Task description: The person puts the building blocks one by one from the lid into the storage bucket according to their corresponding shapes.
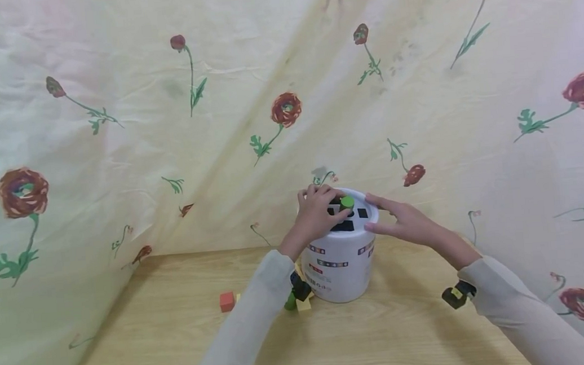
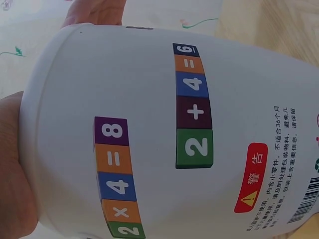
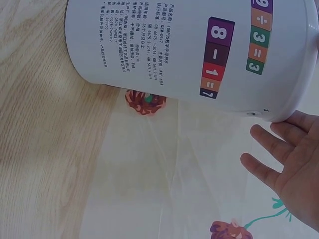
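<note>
A flower-printed cloth is filling the background behind a wood-grain tabletop, where a white bucket printed with sums is standing upright. Its lid, cut with dark openings, is facing up. Your right hand is touching the rim, fingers extended and spread, not wrapping around it. Your left hand is curving over the lid, thumb and forefinger apparently pinching a green cylinder, which is standing roughly upright there; you cannot tell whether it is entering an opening. A red block and yellow pieces are lying on the table. Trouble could be coming from a tilted or mismatched cylinder jamming at an edge, or from an off-centre push sliding the bucket past your lightly placed right fingertips.
</note>
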`<state>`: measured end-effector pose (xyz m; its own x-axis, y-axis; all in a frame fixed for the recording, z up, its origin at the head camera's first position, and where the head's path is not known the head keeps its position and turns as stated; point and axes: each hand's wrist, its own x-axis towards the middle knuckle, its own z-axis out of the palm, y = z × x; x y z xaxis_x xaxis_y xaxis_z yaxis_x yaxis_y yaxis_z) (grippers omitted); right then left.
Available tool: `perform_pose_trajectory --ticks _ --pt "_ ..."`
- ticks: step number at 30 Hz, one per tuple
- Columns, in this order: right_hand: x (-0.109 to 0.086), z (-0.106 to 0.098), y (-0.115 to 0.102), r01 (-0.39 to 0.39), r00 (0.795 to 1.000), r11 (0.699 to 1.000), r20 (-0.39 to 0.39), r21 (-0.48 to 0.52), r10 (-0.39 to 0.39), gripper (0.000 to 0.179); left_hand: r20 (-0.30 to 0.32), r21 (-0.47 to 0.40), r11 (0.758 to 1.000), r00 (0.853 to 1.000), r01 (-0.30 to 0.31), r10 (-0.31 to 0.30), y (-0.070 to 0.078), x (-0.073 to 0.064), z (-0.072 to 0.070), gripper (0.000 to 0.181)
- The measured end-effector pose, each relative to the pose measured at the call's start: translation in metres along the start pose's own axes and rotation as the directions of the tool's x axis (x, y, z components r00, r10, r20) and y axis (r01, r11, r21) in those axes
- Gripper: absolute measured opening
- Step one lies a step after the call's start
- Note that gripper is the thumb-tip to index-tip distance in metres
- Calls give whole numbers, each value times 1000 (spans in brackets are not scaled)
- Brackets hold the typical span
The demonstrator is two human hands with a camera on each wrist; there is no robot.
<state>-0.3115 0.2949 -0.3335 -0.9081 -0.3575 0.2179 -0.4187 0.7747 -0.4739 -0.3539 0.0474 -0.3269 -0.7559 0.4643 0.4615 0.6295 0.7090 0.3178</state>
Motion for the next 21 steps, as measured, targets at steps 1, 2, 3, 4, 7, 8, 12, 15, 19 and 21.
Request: perform_pose_trajectory --ticks 1,2,3,4,7,8,12,15,19,21 --pt "0 0 0 -3 1000 1000 2 2 3 81 3 5 1000 1000 0 0 0 0 0 43" --pt "0 1 0 -4 1000 1000 2 4 4 81 6 7 1000 1000 0 0 0 0 0 44" --pt "0 1 0 -5 1000 1000 3 7 5 82 9 7 1000 1000 0 0 -1 -1 0 44" --pt "0 2 0 -6 1000 1000 2 9 6 82 11 1 1000 1000 1 -1 -1 -1 0 44" --pt "0 3 1 -4 1000 1000 -1 14 4 82 14 -6 1000 1000 5 -5 -1 -2 1 44" --pt "0 3 1 -3 1000 1000 -4 13 3 82 14 -8 1000 1000 9 -8 -1 -2 1 45" --pt "0 3 1 1 1000 1000 -10 12 0 82 13 -12 1000 1000 27 -27 -1 -2 1 46" --pt "0 3 1 0 1000 1000 -12 13 1 82 12 -26 999 999 37 -36 -1 -2 0 46" --pt "0 3 0 -9 1000 1000 -11 10 9 82 12 -33 999 999 42 -41 0 -2 0 46" --pt "-1 2 -1 -15 1000 1000 -9 8 15 82 13 -31 999 999 44 -44 0 -2 0 46"
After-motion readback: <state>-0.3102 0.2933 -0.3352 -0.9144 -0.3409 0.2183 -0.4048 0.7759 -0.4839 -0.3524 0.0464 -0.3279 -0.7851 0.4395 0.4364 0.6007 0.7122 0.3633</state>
